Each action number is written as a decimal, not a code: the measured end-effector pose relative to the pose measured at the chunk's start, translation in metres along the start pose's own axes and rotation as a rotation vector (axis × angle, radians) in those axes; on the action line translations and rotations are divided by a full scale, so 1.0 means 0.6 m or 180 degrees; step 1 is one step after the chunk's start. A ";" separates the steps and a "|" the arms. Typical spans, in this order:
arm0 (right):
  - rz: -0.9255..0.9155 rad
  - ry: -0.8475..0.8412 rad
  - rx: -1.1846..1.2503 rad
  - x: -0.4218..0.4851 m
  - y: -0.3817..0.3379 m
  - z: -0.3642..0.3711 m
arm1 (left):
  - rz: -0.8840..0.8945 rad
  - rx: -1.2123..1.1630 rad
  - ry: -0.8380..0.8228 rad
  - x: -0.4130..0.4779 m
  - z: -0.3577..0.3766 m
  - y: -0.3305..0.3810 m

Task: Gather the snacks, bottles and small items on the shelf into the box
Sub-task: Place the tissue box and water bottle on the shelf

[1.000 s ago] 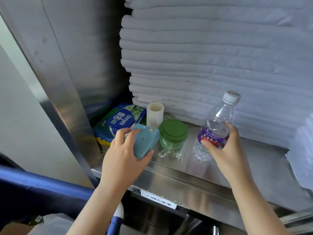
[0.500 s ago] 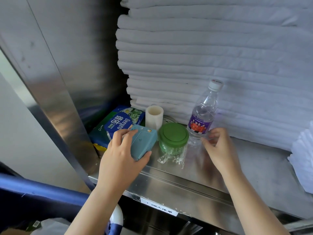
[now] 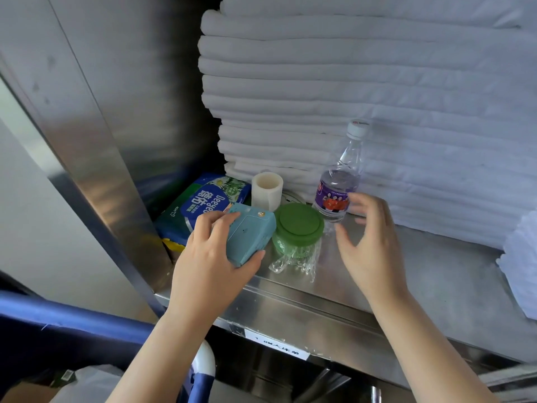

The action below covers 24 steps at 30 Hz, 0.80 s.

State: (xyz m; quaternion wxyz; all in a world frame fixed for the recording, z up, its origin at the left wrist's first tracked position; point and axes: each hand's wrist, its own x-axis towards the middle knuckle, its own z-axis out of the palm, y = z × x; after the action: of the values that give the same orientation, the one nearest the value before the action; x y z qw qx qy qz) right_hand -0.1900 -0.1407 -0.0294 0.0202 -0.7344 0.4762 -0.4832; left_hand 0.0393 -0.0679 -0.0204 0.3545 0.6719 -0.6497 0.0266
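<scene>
On the steel shelf [image 3: 436,286] my left hand [image 3: 209,263] grips a small teal box-shaped device [image 3: 250,239]. To its right sits a green-lidded jar [image 3: 297,228] in crinkled clear wrap. A clear water bottle [image 3: 338,187] with a purple label and white cap stands upright against the towels. My right hand [image 3: 369,248] hovers just right of the bottle and jar, fingers spread, holding nothing. Behind the device lie a blue and green wet-wipe pack [image 3: 200,205] and a small cream roll [image 3: 266,191].
A tall stack of folded white towels [image 3: 377,97] fills the back of the shelf. More white cloth [image 3: 520,266] sits at the right edge. A steel upright [image 3: 96,158] bounds the left. A blue bar [image 3: 72,330] runs below at the left.
My right hand set the bottle upright further back against the towels and let go of it; it now hangs open beside it. My left hand keeps its grip on the teal device.
</scene>
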 end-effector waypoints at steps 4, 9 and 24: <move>-0.0472 -0.0932 0.0479 -0.003 -0.050 0.004 | 0.0235 -0.0249 -0.0001 0.001 -0.010 0.011; -0.0765 -0.1132 0.0573 -0.005 -0.061 0.022 | 0.0648 -0.0471 -0.0270 0.003 -0.010 0.035; -0.0883 -0.0326 0.0670 -0.038 -0.029 0.003 | 0.1243 -0.0977 -0.0595 0.000 -0.015 0.042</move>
State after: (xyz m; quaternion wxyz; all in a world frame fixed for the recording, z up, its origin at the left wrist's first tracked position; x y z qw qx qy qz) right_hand -0.1787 -0.1153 -0.0375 0.0543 -0.8105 0.3154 -0.4905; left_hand 0.0205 -0.0609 -0.0021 0.3788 0.4717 -0.7935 -0.0665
